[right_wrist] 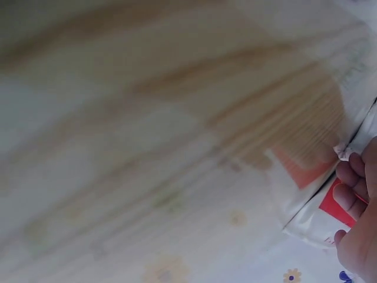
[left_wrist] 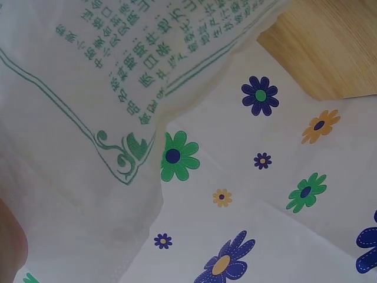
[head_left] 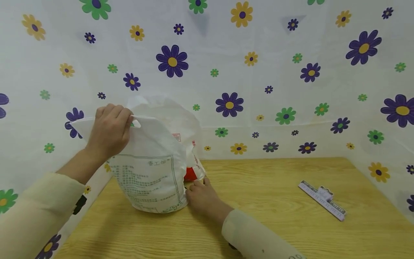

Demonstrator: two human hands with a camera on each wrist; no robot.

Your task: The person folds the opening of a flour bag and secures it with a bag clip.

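Note:
A white bag [head_left: 145, 165] printed with green characters stands on the table, leaning a little and bulging at its base. My left hand [head_left: 111, 127] grips its top edge beside the handle cut-out, where a fold juts out to the left. In the left wrist view, the bag's green-framed print [left_wrist: 141, 88] fills the upper left. Against the bag's right side is a white packet [head_left: 195, 169] with a red panel, partly hidden behind it. My right hand [head_left: 205, 198] is low beside the bag, fingers curled at the packet's lower edge. The right wrist view shows those fingers over the red panel [right_wrist: 336, 206].
A white ruler-like clip [head_left: 323, 199] lies on the right of the wooden table [head_left: 258, 216]. White cloth [head_left: 275, 90] with coloured flowers hangs behind and along both sides. A small dark object [head_left: 79, 204] shows below the left sleeve.

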